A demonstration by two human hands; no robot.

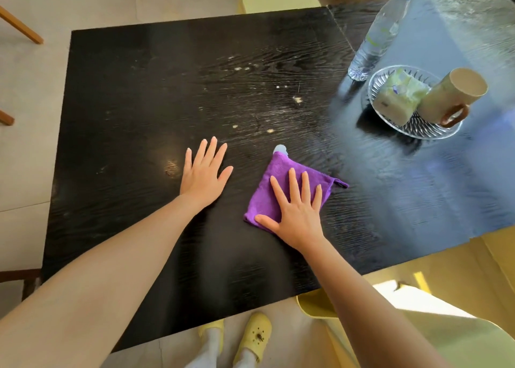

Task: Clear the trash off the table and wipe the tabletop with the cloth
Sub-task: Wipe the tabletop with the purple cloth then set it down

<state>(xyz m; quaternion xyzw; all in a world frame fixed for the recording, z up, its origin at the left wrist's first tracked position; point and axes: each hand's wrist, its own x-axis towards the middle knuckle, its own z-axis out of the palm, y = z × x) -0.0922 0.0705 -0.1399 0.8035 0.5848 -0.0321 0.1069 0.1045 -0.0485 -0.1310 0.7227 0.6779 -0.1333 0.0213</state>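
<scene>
You pressed your right hand [296,214] flat, fingers spread, on the purple cloth [281,185] to wipe the counter [139,103], your left hand [204,172] open and empty, bracing just left of it.

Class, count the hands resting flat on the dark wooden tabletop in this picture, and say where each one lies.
2. The bare left hand lies flat on the black wooden table; the right hand presses the folded purple cloth beside it. None seem hidden.
</scene>
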